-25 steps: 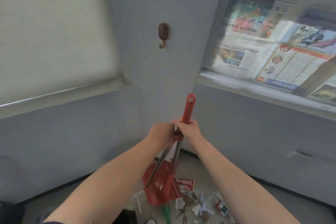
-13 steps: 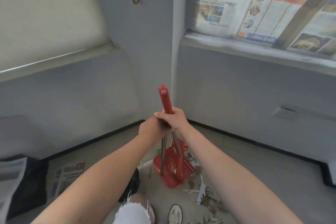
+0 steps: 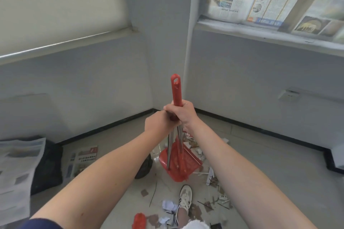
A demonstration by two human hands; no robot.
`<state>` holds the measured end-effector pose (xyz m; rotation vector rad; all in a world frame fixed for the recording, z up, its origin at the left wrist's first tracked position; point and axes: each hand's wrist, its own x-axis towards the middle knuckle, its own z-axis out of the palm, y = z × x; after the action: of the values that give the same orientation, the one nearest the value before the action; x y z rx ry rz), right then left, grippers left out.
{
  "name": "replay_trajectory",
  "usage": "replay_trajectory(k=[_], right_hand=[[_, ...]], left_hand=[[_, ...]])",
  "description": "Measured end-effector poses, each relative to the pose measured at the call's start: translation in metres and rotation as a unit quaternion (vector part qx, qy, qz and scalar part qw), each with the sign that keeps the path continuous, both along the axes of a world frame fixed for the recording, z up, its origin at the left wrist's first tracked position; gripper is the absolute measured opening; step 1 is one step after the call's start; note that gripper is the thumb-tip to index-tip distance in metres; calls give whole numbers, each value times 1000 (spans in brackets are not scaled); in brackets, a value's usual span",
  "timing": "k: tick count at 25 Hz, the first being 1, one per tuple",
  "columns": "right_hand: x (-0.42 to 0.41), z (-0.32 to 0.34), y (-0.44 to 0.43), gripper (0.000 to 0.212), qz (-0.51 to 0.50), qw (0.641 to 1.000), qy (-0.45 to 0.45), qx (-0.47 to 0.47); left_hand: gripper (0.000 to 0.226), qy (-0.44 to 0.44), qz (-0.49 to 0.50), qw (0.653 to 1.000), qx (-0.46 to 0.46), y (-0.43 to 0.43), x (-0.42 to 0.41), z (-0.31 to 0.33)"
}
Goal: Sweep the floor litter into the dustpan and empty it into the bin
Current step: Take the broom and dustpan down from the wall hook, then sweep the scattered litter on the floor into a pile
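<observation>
A red dustpan (image 3: 188, 165) stands on the floor in front of me with a broom clipped upright against it. Two metal shafts rise from it to a red handle (image 3: 176, 91) with a hanging hole. My right hand (image 3: 183, 115) grips that red handle near its lower end. My left hand (image 3: 158, 123) grips just below, curled round the handle top beside the right hand. Floor litter (image 3: 212, 180) of paper scraps, sticks and brown bits lies around and behind the dustpan. A crumpled paper (image 3: 168, 205) lies near my shoe.
A black bin bag (image 3: 48, 165) draped with newspaper stands at the left. A newspaper (image 3: 81, 160) lies flat on the floor beside it. A red object (image 3: 139, 220) lies at the bottom. My shoe (image 3: 185, 198) is among the litter. Walls meet in a corner ahead.
The view has tilted down, so more floor and litter show. Both hands keep their grip on the handle, and the dustpan stands a little nearer my feet.
</observation>
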<state>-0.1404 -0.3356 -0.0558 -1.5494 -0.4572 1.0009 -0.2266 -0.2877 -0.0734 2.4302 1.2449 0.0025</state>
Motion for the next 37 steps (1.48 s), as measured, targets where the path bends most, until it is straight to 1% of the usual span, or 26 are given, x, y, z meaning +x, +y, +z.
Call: replay_trajectory(k=[3,4,5,6,7,8,9,10,11,13,14,16,17,19,20,21,23,25,26,28,29,31,33,34,35,37], right_hand=[[-25,-6,-23,40,-111,994,-12,21],[-32,-8,-33,40,-122,992,-25,19],[-42,-7,-41,38,-98,994,-51,9],[-60,-3,-48,35,-40,992,-116,-34],[-79,1,-53,30,28,968,-225,-106],[-97,2,-59,28,83,916,-342,-193],[-116,4,-67,35,110,854,-434,-265],[-132,7,-77,42,115,823,-462,-310],[-146,9,-88,42,128,836,-423,-327],[-163,8,-106,35,152,917,-217,-298],[-168,5,-113,30,150,944,-120,-268],[-172,-2,-133,31,101,977,14,-187],[-171,-9,-148,30,72,984,68,-151],[-166,-29,-181,34,61,973,183,-131],[-163,-39,-197,37,67,954,241,-165],[-163,-49,-212,32,61,930,294,-211],[-171,-61,-227,12,41,888,357,-285],[-189,-67,-234,16,54,865,377,-327],[-197,-67,-236,12,64,859,372,-344],[-214,-62,-242,5,93,857,333,-382],[-221,-57,-248,9,125,857,298,-402],[-231,-43,-262,9,183,871,176,-420],[-242,-29,-286,11,203,886,45,-414],[-245,-27,-301,13,204,891,14,-406],[-246,-28,-316,11,199,894,11,-400],[-236,-39,-347,5,168,901,47,-397]], left_hand=[[36,-10,-4,1000,-16,-22,-88,-6],[40,-12,-1,1000,-11,-31,-120,-9],[43,-15,5,1000,-8,-40,-147,-11],[45,-18,14,1000,-8,-49,-173,-12],[45,-20,19,1000,-8,-57,-191,-14],[43,-22,22,1000,-3,-65,-204,-14],[42,-24,24,999,1,-72,-215,-15],[41,-27,27,999,3,-79,-223,-14],[41,-30,32,999,4,-85,-232,-15],[42,-26,26,999,7,-95,-245,-18],[42,-19,17,1000,9,-102,-251,-20],[42,-16,-6,1000,17,-114,-258,-24],[42,-17,-17,999,21,-119,-261,-27],[40,-18,-32,999,28,-128,-266,-35],[40,-11,-37,999,25,-133,-269,-42],[40,2,-45,999,23,-139,-271,-50],[40,29,-59,997,26,-153,-273,-66],[41,53,-64,996,32,-168,-275,-77],[41,66,-57,996,27,-175,-277,-80],[35,87,-19,996,-4,-183,-283,-81],[33,93,1,996,-19,-190,-287,-80],[31,89,28,995,-25,-209,-291,-73],[32,74,41,996,-14,-226,-294,-63],[33,67,44,997,-4,-234,-296,-58],[32,62,51,997,5,-240,-299,-54],[31,43,83,996,15,-254,-306,-47]])
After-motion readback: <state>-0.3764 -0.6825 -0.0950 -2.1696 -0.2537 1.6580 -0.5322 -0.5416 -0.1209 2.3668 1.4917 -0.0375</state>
